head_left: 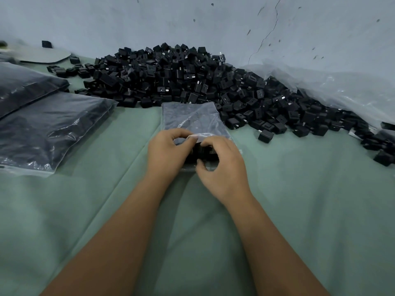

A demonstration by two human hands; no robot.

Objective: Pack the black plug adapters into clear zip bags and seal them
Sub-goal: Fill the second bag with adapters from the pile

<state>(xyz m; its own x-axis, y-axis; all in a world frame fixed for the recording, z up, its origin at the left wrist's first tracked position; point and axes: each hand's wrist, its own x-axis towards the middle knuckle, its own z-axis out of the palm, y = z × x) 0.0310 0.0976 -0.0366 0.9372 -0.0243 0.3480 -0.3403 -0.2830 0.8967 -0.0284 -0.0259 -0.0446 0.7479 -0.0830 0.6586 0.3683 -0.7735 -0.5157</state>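
Your left hand (168,151) and right hand (222,167) both curl their fingers on the near edge of the clear zip bag (192,118) at frame centre, black adapters (199,151) between them. Bare green cloth (310,199) spreads below and right. Two filled bags (42,129) lie at left; the adapter pile (181,77), uncountable, touches the bag's far edge.

Pale grey wall (213,20) – cracked and scuffed, green cloth (299,199) spread flat below, dim even light.
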